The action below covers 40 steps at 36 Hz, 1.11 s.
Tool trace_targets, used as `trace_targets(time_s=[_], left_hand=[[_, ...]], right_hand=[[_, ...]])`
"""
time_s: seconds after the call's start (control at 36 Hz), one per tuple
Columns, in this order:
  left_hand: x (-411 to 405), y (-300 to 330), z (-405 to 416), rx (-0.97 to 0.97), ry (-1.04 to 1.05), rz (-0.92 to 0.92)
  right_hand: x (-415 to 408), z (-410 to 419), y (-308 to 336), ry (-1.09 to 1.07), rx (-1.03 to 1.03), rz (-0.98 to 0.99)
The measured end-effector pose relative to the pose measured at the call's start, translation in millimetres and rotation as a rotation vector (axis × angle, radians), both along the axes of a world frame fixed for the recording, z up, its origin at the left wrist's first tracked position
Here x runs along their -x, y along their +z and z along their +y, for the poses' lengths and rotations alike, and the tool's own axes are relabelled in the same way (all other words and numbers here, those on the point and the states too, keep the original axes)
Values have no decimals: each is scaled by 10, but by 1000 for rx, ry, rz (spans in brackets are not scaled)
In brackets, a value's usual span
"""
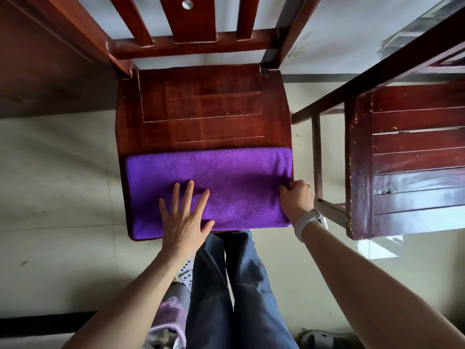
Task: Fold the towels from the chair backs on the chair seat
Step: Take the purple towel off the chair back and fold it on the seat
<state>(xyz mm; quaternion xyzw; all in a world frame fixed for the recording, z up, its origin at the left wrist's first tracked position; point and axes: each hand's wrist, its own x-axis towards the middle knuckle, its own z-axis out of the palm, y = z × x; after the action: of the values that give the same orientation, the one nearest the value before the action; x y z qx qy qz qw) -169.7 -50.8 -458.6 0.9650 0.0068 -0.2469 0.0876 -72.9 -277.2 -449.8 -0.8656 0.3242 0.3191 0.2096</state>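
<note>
Your left hand (185, 217) presses flat, fingers spread, on the towel (226, 182) at the front of the seat (201, 109); your right hand (297, 199) pinches the towel's right end. Keep the left firm, draw that end across squarely. The pinching fingertips are hidden

No readable text, labels or numbers.
Only signs: small black club and spade-like pips on white playing cards (186, 272) lying on the floor at about 7 o'clock, partly hidden by the left forearm and the trouser leg; no digit or letter on them can be made out. The band on the right wrist (305, 221) at 4 o'clock shows no legible screen or brand. Chair wood and purple towel carry no print.
</note>
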Motion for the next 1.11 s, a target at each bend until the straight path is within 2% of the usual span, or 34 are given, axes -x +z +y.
trace_targets(time_s=[0.08,0.17,0.28,0.36,0.42,0.47,0.53,0.61,0.67,0.72,0.75,0.86,0.94,1.0,1.11], left_hand=[[-8,-6,-4,16,13,-1],[-22,0,17,75,36,2],[-24,30,70,242,184,-28],[-71,124,131,459,440,-103],[-128,251,180,669,750,-114],[-178,378,237,912,1124,-23],[-173,484,313,1118,1409,104],[-84,536,451,1366,1642,243],[12,496,507,1468,1678,277],[82,454,517,1426,1684,250],[114,428,516,1327,1668,223],[230,234,473,880,1297,82],[272,172,386,619,1072,-78],[283,165,340,555,1019,-140],[326,167,296,517,1036,-226]], right_hand=[[-45,7,34,-5,2,61],[-45,21,128,-14,-6,18],[-73,57,295,-152,-172,-85],[-117,163,482,-95,-312,-98],[-129,333,593,-67,-391,-103],[-127,597,656,-19,-453,-95],[-104,908,694,65,-529,-66],[-43,1426,741,70,-733,67],[-15,1689,702,168,-768,114],[-28,1827,604,426,-626,35],[-55,1859,561,553,-533,-33],[-241,1922,469,978,-234,-360],[-414,1979,385,1221,-89,-293],[-517,2020,341,1302,-42,-211],[-629,2086,257,1237,-60,-128]])
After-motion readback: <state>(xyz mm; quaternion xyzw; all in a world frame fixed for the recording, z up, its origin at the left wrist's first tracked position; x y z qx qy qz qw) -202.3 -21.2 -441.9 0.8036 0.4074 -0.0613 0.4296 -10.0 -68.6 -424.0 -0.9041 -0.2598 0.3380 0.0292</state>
